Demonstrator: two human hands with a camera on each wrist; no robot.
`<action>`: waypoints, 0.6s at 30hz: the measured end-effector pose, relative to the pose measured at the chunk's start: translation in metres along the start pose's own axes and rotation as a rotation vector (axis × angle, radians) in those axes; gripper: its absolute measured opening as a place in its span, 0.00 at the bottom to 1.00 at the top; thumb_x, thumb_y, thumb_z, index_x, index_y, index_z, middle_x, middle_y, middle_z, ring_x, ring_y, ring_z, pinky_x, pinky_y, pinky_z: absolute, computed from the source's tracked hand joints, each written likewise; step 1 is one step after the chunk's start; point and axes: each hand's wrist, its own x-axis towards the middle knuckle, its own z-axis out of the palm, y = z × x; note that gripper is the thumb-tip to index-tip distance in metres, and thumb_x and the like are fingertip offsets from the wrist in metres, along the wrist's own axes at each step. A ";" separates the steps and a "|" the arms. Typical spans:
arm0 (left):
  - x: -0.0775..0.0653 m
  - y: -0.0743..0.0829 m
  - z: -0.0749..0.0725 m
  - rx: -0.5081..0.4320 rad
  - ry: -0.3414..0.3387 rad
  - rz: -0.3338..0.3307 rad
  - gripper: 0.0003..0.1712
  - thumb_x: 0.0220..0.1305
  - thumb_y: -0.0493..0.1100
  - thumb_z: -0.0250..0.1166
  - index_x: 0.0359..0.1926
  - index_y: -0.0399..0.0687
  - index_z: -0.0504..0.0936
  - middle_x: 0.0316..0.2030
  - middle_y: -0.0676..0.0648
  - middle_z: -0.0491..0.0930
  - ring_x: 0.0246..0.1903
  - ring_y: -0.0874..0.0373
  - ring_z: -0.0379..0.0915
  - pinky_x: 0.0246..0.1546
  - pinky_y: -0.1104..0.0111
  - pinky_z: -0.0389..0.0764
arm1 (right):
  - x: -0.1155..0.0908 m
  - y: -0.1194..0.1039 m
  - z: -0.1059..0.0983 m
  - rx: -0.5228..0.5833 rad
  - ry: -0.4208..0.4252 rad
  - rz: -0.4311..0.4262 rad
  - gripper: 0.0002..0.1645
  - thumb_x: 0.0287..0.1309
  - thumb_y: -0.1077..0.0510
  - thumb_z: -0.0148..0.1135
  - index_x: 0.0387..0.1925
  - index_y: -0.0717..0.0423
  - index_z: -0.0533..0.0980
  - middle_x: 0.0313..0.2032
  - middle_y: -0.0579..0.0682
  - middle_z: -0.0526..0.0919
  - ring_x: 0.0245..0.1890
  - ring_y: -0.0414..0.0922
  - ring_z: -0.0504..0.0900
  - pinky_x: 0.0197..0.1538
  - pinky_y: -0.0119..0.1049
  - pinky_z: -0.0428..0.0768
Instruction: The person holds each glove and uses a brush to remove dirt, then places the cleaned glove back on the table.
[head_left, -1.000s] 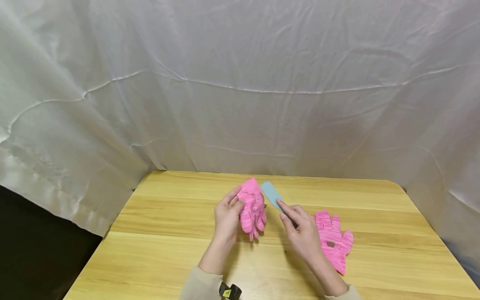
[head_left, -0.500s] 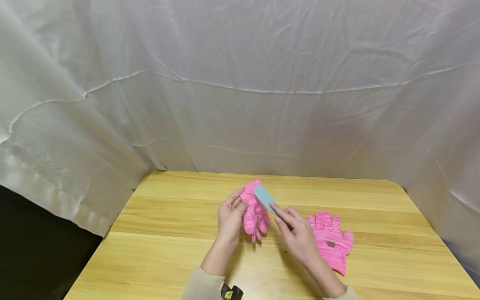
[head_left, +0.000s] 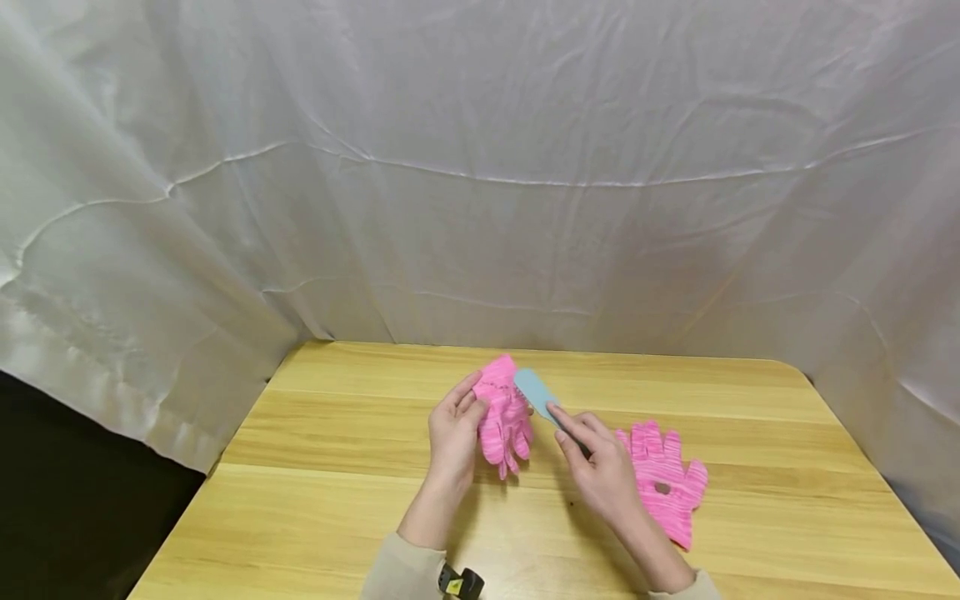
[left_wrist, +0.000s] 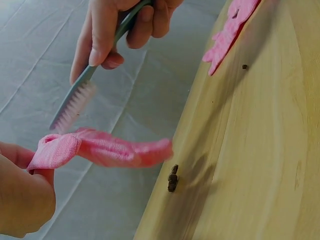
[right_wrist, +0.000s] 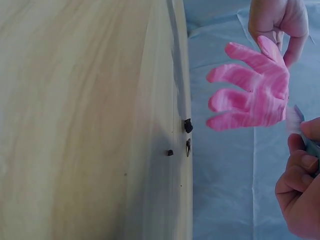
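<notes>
My left hand (head_left: pixel 452 433) pinches a pink knit glove (head_left: pixel 504 412) by its edge and holds it above the table, its fingers hanging down. In my right hand (head_left: pixel 602 461) is a blue-grey brush (head_left: pixel 536 387), gripped by the handle with the index finger laid along its back. The pale bristles (left_wrist: pixel 74 106) face the glove, right at its surface in the left wrist view. A second pink glove (head_left: pixel 670 479) lies flat on the table beside my right forearm, with a dark brown patch (head_left: pixel 662 488) on it.
Dark brown crumbs (left_wrist: pixel 173 179) lie on the wooden table (head_left: pixel 337 500) beneath the held glove, and a smaller dark bit (left_wrist: pixel 245 66) lies farther off. A grey curtain (head_left: pixel 480 250) hangs along the table's back and sides.
The brush moved left onto the glove half a second ago, then back slightly right and up to the glove's edge. The left hand with the glove shifted a little right, then back left.
</notes>
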 end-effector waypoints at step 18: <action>-0.002 -0.003 0.003 -0.003 -0.019 -0.003 0.28 0.68 0.27 0.58 0.68 0.35 0.75 0.64 0.31 0.77 0.64 0.44 0.76 0.61 0.66 0.81 | 0.000 -0.005 0.001 0.031 -0.028 -0.012 0.25 0.65 0.68 0.66 0.62 0.51 0.83 0.37 0.43 0.84 0.22 0.31 0.67 0.21 0.26 0.71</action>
